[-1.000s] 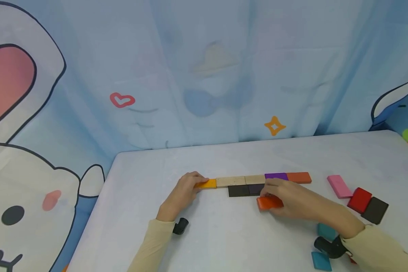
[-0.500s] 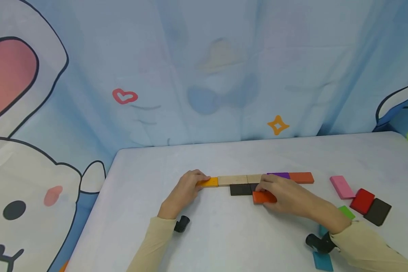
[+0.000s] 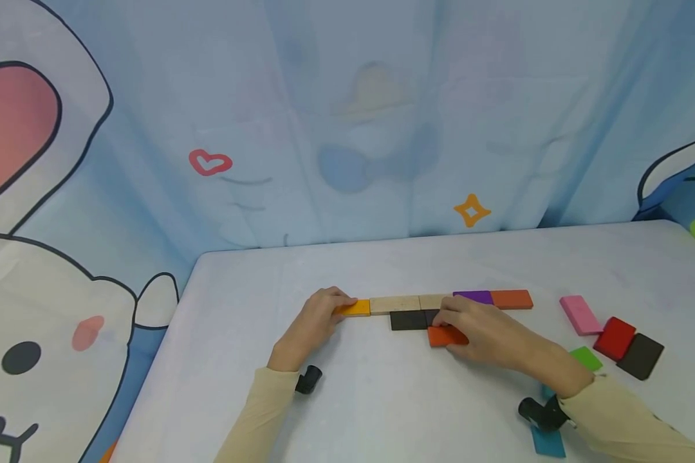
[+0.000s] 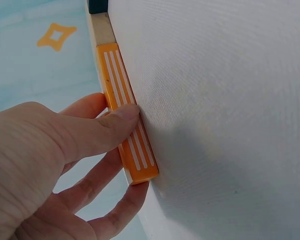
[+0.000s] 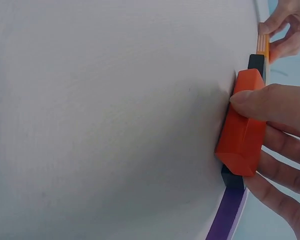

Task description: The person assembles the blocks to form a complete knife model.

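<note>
My left hand (image 3: 309, 326) pinches a yellow-orange block (image 4: 140, 162) with white stripes, its thumb on the striped face. This block forms the left end of a row that continues with two bare wooden blocks (image 3: 394, 305), a purple block (image 3: 473, 296) and a reddish-orange block (image 3: 511, 299). Along the row's near side lie black blocks (image 3: 407, 320). My right hand (image 3: 492, 334) grips an orange-red block (image 5: 240, 132) between thumb and fingers, right at the near edge of the black ones. The hand partly covers the right-hand black block and a wooden one.
To the right lie loose blocks: pink (image 3: 581, 315), red (image 3: 614, 338), black (image 3: 640, 356) and green (image 3: 586, 358). A blue block (image 3: 548, 442) lies below my right wrist, with another partly hidden by the arm. A printed cloth (image 3: 347, 128) hangs behind the white table (image 3: 255, 276).
My right hand has moved slightly left with the orange-red block, which now sits straighter along the black blocks. The green block has come into view beside the forearm. My left hand stays put.
</note>
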Tool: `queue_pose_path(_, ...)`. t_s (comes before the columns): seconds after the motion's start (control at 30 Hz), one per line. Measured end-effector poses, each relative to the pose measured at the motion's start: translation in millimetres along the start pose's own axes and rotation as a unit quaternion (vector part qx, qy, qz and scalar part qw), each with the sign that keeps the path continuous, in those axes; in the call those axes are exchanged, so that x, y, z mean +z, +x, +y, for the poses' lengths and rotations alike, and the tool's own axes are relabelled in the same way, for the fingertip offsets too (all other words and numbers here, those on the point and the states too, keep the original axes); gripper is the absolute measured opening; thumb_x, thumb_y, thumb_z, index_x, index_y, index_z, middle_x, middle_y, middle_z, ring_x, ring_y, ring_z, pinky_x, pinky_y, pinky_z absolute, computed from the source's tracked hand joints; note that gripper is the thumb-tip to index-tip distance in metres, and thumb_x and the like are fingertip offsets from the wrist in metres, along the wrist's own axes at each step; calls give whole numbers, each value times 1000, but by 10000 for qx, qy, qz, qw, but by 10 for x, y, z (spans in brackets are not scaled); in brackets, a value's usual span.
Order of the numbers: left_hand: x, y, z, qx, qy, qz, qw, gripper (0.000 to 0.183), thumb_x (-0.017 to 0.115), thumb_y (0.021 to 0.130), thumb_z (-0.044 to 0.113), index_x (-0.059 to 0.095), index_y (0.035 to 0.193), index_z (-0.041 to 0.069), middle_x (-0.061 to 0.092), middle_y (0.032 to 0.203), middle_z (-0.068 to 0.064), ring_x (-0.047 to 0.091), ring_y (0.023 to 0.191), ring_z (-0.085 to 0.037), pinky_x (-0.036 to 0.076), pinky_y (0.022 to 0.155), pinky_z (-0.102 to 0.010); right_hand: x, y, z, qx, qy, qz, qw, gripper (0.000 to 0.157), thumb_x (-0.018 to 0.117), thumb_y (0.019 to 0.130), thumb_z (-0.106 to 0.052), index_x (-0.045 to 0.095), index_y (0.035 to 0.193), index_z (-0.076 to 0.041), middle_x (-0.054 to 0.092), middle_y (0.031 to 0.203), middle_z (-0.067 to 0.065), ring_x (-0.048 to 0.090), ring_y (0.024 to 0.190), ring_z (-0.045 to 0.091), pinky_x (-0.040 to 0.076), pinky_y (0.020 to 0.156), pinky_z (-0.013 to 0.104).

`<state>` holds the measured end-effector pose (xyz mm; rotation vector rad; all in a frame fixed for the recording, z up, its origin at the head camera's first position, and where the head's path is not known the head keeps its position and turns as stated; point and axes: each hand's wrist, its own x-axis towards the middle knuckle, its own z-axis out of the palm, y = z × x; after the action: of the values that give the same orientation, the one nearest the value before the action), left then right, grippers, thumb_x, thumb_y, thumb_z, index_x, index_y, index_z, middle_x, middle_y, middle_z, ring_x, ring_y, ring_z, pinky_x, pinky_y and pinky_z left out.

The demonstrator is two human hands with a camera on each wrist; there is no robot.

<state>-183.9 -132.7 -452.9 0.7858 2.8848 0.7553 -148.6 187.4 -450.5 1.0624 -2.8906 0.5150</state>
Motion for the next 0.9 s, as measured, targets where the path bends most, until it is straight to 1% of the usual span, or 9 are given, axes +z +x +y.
queue_pose_path(0.17,-7,3,9,-11,6,-1,10000,39,74,92,-7,72,130,1,70,121,-10,64,114,-29,54,105,-38,-7,-7,2,-67,-100,2,9999,34,94,77,-13,78,107,-10,63,104,3,63,96,22,63,85,41)
queue_pose_path(0.5,-7,-5,8,27,25,30,10000,39,75,92,-7,73,130,1,70,121,-10,64,114,-29,55,105,-38,-2,-23,18,-241,-104,154,9995,33,94,76,-9,78,105,-9,60,101,1,62,93,20,63,83,39)
queue_pose_path(0.8,-11,-4,17,29,0,24,10000,39,75,92,-7,72,130,1,70,121,-10,64,115,-29,54,105,-38,-4,-35,21,-217,-68,116,9997,33,94,76,-9,78,105,-10,60,101,2,62,94,20,63,83,38)
queue_pose_path(0.9,-8,-5,14,23,-11,12,10000,39,74,92,-7,72,130,1,70,121,-10,64,114,-29,54,105,-39,-7,-41,28,-179,-2,118,9998,31,94,77,-10,78,104,-12,61,102,2,62,94,20,63,83,38)
